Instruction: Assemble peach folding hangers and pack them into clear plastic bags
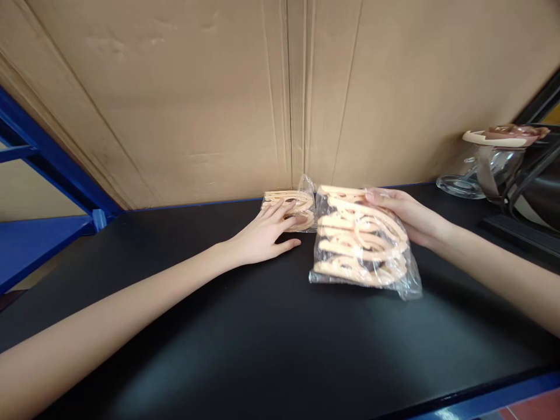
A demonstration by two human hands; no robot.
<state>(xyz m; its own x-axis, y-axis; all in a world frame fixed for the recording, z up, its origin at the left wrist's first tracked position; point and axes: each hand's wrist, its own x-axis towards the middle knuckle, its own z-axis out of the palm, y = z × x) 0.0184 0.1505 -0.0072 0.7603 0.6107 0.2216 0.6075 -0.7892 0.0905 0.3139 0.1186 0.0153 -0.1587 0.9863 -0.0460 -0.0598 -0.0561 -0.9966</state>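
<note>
My right hand pinches the upper right edge of a clear plastic bag and holds it tilted over the black surface. Inside are several beige, curved plastic pieces with cut-outs, which look like folded hangers. A second clear bag with similar beige pieces lies further back, near the cardboard wall. Across its front left part rests my left hand, palm down, fingers stretched and thumb apart. That hand partly hides the second bag.
Behind the black shelf stands a tall cardboard wall. A clear object with a brown and cream top and a dark item are at the right. Blue metal framing rises at the left.
</note>
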